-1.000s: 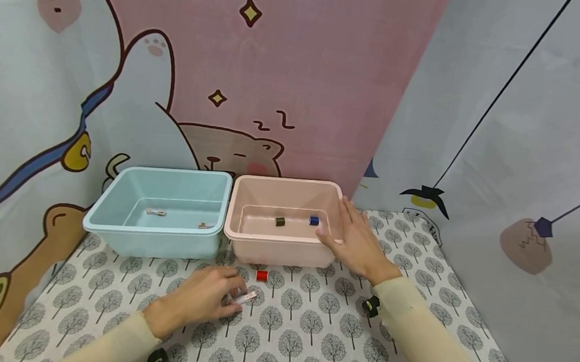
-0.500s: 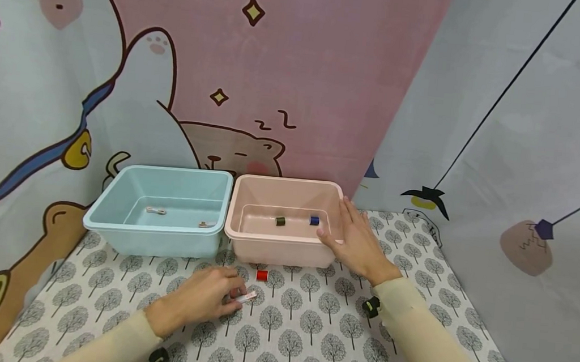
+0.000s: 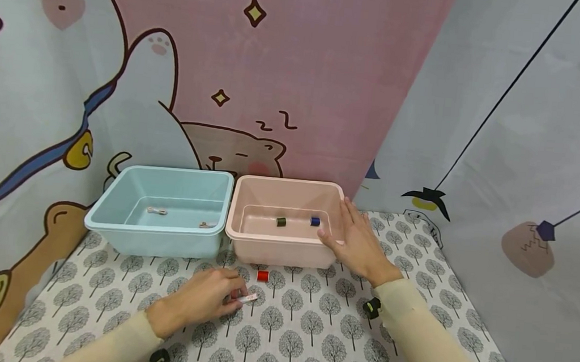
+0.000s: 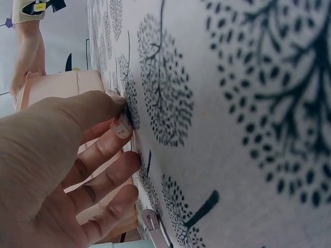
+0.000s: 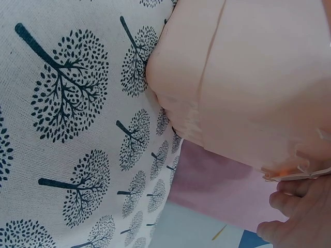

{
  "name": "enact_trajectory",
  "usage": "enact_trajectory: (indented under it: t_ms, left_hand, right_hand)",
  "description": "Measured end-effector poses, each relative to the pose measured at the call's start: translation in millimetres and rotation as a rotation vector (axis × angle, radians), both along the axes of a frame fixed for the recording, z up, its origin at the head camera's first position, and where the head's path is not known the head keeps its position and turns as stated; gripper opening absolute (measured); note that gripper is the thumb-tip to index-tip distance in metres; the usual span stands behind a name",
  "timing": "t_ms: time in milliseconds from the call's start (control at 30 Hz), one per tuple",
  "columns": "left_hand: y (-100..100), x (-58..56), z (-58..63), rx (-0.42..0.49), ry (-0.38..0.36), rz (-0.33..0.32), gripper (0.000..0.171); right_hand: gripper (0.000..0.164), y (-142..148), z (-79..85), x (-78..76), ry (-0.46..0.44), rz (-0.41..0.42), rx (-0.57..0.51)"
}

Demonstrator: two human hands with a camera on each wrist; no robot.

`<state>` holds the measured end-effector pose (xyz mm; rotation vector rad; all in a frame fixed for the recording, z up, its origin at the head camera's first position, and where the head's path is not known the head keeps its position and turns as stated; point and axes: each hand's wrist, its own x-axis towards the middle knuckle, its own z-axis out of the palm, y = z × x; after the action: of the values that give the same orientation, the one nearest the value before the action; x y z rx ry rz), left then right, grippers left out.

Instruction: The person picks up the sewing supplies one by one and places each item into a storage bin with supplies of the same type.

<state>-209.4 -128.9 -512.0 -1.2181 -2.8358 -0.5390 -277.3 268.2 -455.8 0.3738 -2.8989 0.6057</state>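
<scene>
My left hand (image 3: 209,297) pinches a small white strip of measuring tape (image 4: 121,129) between thumb and index finger, low over the tree-print cloth. A printed 7 shows on it in the left wrist view; the rest is hidden by the fingers. Just beyond that hand lies a red thread spool (image 3: 262,276). My right hand (image 3: 364,246) rests on the right rim of the pink bin (image 3: 284,251), its fingers extended along the side and the thumb by the near corner. Inside that bin lie a dark green spool (image 3: 280,222) and a blue spool (image 3: 314,221).
A light blue bin (image 3: 162,245) stands left of the pink one, holding a small pale item (image 3: 157,211) and another small item (image 3: 207,225). A greyish clip-like piece (image 4: 151,221) shows below the fingers in the left wrist view. A printed curtain (image 3: 327,93) hangs behind.
</scene>
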Motion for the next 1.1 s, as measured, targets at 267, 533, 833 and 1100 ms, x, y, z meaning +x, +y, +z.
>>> enact_trajectory:
  t_ms: [267,533,833,1100]
  left_hand:
    - [0.6,1.0,-1.9,0.000,-0.015,0.018,0.018]
    - [0.0,1.9,1.7,0.022,-0.023,0.025,0.016]
    - [-1.9,2.6,9.2,0.056,-0.002,0.021,0.014]
    - [-1.6,0.3,18.8,0.077,0.066,0.029,0.017]
  right_hand:
    - [0.108,0.4,0.4,0.8,0.002,-0.001,0.004]
    - [0.114,0.5,-0.8,0.9,0.004,-0.002,0.006]
    - [0.107,-0.8,-0.6,0.8,0.005,-0.002,0.011]
    - [0.109,0.4,-1.4,-0.7,0.002,-0.004,0.014]
